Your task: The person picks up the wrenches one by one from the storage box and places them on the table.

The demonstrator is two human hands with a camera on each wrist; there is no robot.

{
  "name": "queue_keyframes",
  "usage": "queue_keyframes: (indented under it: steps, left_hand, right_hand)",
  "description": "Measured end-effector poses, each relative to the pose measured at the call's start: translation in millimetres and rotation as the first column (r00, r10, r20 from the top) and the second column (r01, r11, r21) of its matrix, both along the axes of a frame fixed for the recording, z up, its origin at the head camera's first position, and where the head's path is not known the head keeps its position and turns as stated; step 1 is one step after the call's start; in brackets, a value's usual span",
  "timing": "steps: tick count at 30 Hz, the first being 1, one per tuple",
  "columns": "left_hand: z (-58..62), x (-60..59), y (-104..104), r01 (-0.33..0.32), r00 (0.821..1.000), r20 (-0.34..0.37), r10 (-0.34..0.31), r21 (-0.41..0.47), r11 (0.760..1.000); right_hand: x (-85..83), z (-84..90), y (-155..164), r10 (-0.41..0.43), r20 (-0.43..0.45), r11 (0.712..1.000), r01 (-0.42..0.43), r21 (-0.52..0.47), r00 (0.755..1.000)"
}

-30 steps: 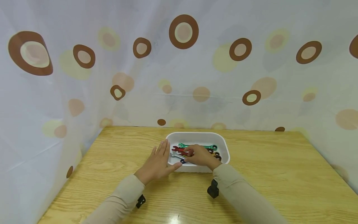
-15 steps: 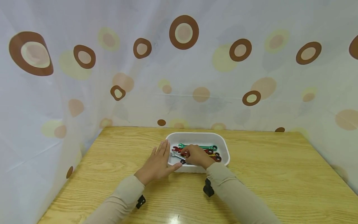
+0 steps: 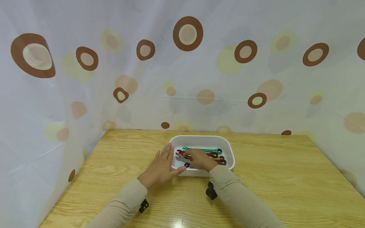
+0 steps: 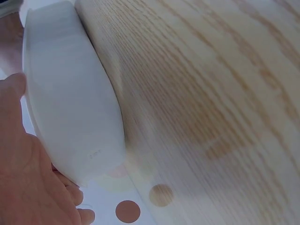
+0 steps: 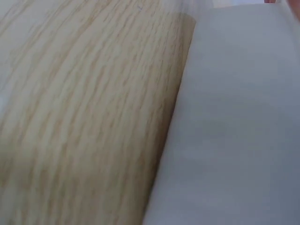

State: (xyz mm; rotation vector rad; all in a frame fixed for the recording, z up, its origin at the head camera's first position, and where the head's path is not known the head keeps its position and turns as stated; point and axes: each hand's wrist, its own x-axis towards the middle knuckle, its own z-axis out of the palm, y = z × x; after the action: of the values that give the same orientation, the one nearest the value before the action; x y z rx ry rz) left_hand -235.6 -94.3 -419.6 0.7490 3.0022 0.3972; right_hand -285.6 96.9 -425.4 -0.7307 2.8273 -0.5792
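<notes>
Hands at the white tray (image 3: 229,151), centre of the frame.
Left hand (image 3: 161,166) lies flat against its left wall; right hand (image 3: 199,159) inside, fingers curled on the silver wrench (image 3: 180,159) among coloured wrenches (image 3: 203,149).

My wooden table (image 3: 271,177) fills the lower frame. A white tub (image 3: 229,152) sits on it at centre, towards the far edge.

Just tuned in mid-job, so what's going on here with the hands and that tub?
A person sits at a wooden table with a white tub of coloured wrenches. The left hand rests flat against the tub's left side, steadying it. The right hand is down inside the tub among the wrenches, fingers curled by the silver wrench; whether it grips one is unclear. A green wrench lies at the back.
</notes>
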Motion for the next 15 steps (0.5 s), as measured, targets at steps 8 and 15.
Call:
queue_keyframes:
  steps: [8,15]
  left_hand:
    - [0.4,0.1,0.0,0.000,1.000,-0.005,0.001,0.006,1.000]
    - [0.7,0.8,0.3,0.005,1.000,-0.006,-0.005,0.004,1.000]
  right_hand:
    - [-0.8,1.2,2.9,-0.002,0.003,1.000,0.003,-0.031,1.000]
    - [2.6,6.6,6.9,-0.068,0.020,0.987,0.070,-0.147,0.998]
